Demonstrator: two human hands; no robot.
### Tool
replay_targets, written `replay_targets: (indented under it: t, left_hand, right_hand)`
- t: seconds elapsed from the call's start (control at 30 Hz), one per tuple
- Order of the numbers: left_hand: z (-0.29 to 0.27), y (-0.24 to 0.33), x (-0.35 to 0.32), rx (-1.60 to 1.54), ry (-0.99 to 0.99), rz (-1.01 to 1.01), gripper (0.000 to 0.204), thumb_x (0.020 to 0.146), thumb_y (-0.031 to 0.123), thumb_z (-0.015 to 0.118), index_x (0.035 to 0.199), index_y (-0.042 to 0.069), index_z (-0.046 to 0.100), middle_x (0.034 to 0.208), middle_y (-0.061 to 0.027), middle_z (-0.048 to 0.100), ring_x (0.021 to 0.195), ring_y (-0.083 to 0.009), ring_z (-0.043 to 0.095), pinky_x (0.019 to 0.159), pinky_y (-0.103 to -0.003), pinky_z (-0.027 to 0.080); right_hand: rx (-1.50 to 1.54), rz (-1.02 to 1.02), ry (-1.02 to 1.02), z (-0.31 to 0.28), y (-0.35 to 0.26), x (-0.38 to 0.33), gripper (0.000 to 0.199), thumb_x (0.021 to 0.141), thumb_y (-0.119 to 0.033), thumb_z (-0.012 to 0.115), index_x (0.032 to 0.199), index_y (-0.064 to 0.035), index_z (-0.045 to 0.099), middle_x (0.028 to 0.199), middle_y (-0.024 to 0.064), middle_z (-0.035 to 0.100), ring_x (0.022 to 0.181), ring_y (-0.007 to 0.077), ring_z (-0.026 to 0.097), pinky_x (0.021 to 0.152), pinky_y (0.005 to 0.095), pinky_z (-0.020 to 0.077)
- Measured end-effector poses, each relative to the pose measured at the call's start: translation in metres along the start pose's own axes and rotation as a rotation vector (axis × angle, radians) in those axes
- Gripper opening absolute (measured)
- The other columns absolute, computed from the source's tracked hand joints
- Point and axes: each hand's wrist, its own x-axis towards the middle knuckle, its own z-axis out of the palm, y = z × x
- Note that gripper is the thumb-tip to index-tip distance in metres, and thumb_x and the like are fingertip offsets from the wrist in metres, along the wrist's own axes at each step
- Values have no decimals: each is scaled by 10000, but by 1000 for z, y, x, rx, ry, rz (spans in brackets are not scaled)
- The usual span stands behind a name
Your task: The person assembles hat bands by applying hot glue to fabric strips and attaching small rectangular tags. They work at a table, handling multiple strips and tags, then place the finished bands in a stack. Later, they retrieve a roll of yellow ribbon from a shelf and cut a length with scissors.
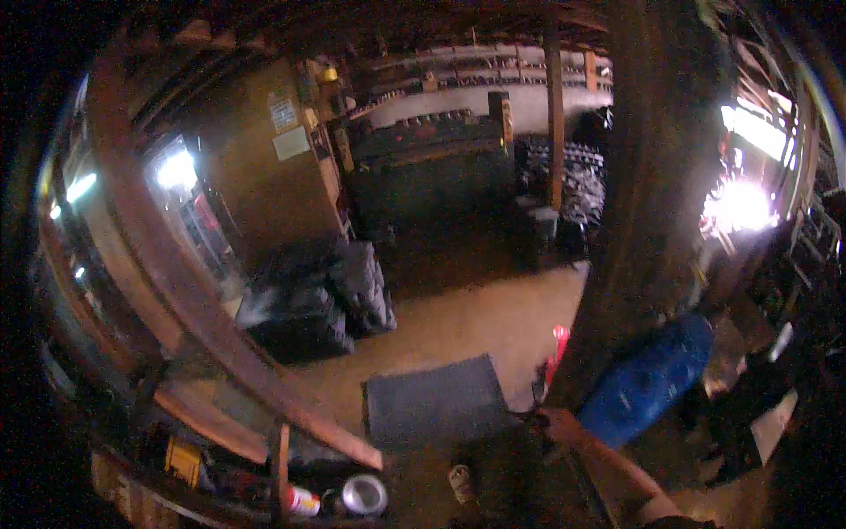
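My right hand (557,427) reaches forward from the lower right, at the foot of a thick dark wooden post (639,176). Its fingers look closed around something dark and thin, too dim and blurred to name. Just right of the hand is a large blue rounded drum-like thing (648,383). A narrow red object (557,348) stands a little beyond the hand, beside the post. To the left of the hand a dark grey mat (436,401) lies on the floor. My left hand is out of view.
Dark bulky bags (304,300) sit left of the walkway. A wooden rail (335,441) slants along the left, above a shelf with a round silver-rimmed can (364,495) and a yellow box (182,460). My foot (460,483) shows below the mat. A dark counter (432,176) stands farther back.
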Motion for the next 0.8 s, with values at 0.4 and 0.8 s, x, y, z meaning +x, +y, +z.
replay_targets:
  t: [0.4,0.8]
  left_hand:
    - [-30,373,391,-32,179,150,210,939,206,602,1082,53,595,782,23,557,639,-92,498,552,-245,415]
    - [69,570,807,104,59,655,304,975,155,514,1227,-10,548,1058,-66,667,996,-140,617,874,-281,488]
  right_hand:
    - [1327,376,412,-71,13,454,154,858,-214,601,888,-68,639,724,68,614,608,195,568,522,321,449]
    - [681,256,523,-76,263,902,174,780,-115,752,845,-16,624,635,55,590,594,138,592,493,283,485]
